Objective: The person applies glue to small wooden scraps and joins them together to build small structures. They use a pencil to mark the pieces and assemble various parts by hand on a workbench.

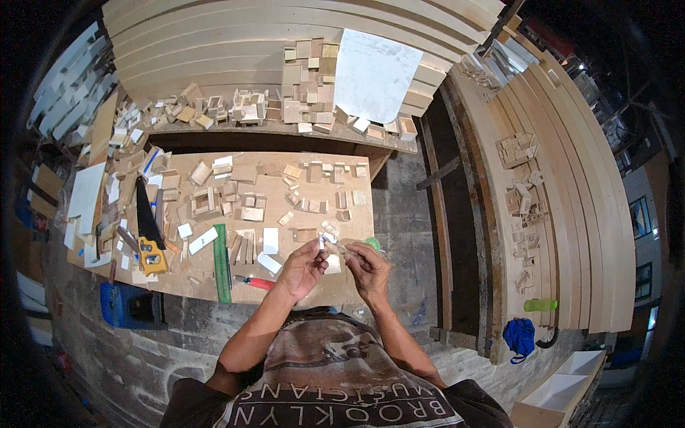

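- The person's left hand (pixel 303 267), just below the middle of the frame, is pinching a small pale piece (pixel 322 241) between thumb and fingertips, the other fingers curling loosely.
- The right hand (pixel 367 269) is sitting just beside it, to the right, its fingers closing on a small clear tube with a green cap (pixel 360 245); the tube's long axis is running left to right, its tip pointing at the pale piece and the cap lying toward the frame's right.
- The two hands are nearly touching at the fingertips; the piece is lying up and left of the right hand, and the left hand is the nearer one, since it is holding the piece.
- Both hands are hovering over the near edge of a low plywood board (pixel 314 285) strewn with small wooden blocks.
- To the left on the board are lying a long green ruler (pixel 222 264), a red-handled tool (pixel 255 282) and a yellow-handled handsaw (pixel 149 232).
- Stacked long planks (pixel 571 214) are filling the right of the frame.
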The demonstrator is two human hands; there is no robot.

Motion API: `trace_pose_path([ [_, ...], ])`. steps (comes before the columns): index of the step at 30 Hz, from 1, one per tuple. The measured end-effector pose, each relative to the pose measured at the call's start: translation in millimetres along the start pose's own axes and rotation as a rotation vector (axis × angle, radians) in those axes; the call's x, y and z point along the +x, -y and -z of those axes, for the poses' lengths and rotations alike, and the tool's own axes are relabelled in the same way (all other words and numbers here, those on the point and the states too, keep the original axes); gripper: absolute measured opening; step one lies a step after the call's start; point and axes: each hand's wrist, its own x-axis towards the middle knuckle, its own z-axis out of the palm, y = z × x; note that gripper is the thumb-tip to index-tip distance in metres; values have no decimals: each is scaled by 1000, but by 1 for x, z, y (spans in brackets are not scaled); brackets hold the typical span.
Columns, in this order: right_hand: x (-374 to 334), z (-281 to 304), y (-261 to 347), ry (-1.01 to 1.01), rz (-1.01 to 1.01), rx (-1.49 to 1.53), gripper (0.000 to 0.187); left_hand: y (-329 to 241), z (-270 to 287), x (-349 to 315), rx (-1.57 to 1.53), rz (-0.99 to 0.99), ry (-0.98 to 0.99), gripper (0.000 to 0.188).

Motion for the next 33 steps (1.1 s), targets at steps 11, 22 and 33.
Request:
trace_pose_path([
  [11,-12,-2,-15,50,-121,117,21,0,0,0,19,-58,25,15],
  [22,-14,12,-3,21,-264,92,21,1,3,-2,70,-62,59,14],
  [33,-3,44,-8,-163,-214,-57,21,4,6,-1,94,-75,-27,15],
])
